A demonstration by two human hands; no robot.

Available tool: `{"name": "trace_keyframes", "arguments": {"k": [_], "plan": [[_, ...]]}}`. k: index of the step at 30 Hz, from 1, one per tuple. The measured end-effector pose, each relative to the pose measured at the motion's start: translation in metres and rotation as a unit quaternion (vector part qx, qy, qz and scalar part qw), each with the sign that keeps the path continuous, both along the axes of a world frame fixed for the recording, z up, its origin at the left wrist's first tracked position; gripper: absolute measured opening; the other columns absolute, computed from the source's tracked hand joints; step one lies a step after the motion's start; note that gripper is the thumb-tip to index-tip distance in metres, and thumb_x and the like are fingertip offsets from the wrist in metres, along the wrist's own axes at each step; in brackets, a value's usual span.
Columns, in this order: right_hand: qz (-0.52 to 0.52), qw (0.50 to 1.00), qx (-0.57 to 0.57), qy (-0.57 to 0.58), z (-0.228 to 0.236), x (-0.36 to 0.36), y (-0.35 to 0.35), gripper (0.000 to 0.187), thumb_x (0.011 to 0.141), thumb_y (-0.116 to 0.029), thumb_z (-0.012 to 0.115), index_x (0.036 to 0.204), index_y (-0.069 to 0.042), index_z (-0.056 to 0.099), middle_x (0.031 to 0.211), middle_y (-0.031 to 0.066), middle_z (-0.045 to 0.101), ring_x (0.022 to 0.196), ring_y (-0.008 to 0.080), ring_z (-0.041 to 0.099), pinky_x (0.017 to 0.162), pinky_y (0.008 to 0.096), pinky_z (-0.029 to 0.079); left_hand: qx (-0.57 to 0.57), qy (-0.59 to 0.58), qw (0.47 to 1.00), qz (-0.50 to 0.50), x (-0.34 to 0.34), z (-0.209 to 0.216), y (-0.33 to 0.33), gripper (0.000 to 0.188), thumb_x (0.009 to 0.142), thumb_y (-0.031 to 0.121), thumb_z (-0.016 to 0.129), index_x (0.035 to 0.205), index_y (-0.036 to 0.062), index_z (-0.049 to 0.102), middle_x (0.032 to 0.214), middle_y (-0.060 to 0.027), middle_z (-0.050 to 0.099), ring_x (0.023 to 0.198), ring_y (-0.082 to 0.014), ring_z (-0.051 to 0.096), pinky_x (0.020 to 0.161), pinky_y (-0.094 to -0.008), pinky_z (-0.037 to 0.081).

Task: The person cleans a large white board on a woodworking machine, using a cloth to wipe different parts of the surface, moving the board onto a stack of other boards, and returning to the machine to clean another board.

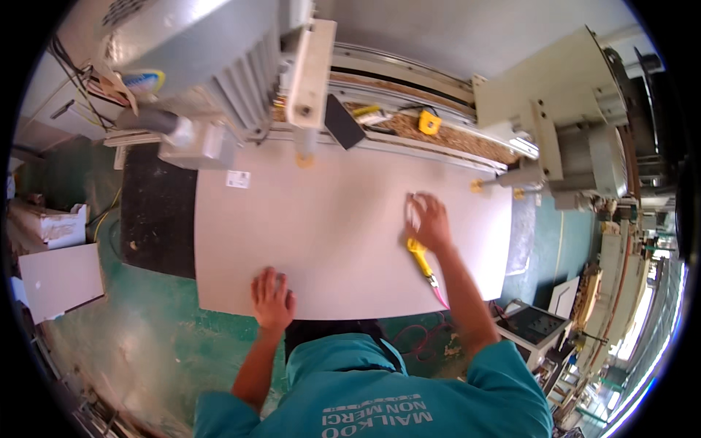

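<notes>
Head camera view: the right hand was above the right half of a big, flat, pale board, with its fingers bent. It was right by the far end of a yellow air gun with a metal tip at its hose end. The hand was blurry, so I could not tell if its fingers had closed on the gun. The gun was over the right half of the board, and its thin pink hose ran toward the board's near edge. The left hand was at the board's near edge, left of the middle, with its fingers a little apart.

A small white paper label was near the board's far left corner. A dark, flat block was at the board's far edge. Past that edge, a yellow tape measure sat by brown wood chips. Green floor showed left of the board.
</notes>
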State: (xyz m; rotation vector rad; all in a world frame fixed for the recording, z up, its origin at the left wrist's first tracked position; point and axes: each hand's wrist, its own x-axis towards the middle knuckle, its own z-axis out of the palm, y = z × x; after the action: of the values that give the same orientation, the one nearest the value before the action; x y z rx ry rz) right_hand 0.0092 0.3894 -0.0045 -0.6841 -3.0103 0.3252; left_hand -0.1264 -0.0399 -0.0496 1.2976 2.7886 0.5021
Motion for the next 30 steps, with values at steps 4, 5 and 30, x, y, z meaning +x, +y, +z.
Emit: {"name": "trace_keyframes", "arguments": {"k": [4, 5, 30], "plan": [[-0.142, 0.984, 0.030, -0.103, 0.001, 0.113, -0.091, 0.089, 0.066, -0.023, 0.070, 0.148, -0.019, 0.036, 0.134, 0.0123, 0.046, 0.130, 0.0335, 0.042, 0.101, 0.0530, 0.039, 0.020, 0.032, 0.999, -0.027, 0.001, -0.006, 0.000, 0.051, 0.081, 0.024, 0.063, 0.128, 0.0064, 0.056, 0.144, -0.0163, 0.044, 0.133, -0.0384, 0.041, 0.109, -0.0580, 0.030], [-0.181, 0.977, 0.040, -0.106, -0.014, 0.144, -0.096, 0.092, 0.066, -0.019, 0.070, 0.150, -0.019, 0.032, 0.132, 0.0131, 0.047, 0.127, 0.0343, 0.043, 0.097, 0.0523, 0.042, 0.017, 0.039, 0.999, -0.030, 0.003, -0.003, 0.002, 0.050, 0.082, 0.023, 0.063, 0.129, 0.0066, 0.056, 0.144, -0.0162, 0.044, 0.133, -0.0381, 0.041, 0.109, -0.0572, 0.031], [-0.449, 0.747, -0.410, 0.269, 0.063, 0.381, -0.193, 0.040, 0.098, -0.023, 0.054, 0.135, -0.011, 0.044, 0.087, 0.0036, 0.066, 0.077, 0.0114, 0.062, 0.052, 0.0236, 0.044, -0.112, -0.019, 0.975, -0.193, 0.106, 0.034, 0.054, 0.073, 0.079, 0.047, 0.071, 0.139, 0.0117, 0.050, 0.154, -0.0133, 0.031, 0.144, -0.0336, 0.026, 0.115, -0.0597, 0.018]]}}
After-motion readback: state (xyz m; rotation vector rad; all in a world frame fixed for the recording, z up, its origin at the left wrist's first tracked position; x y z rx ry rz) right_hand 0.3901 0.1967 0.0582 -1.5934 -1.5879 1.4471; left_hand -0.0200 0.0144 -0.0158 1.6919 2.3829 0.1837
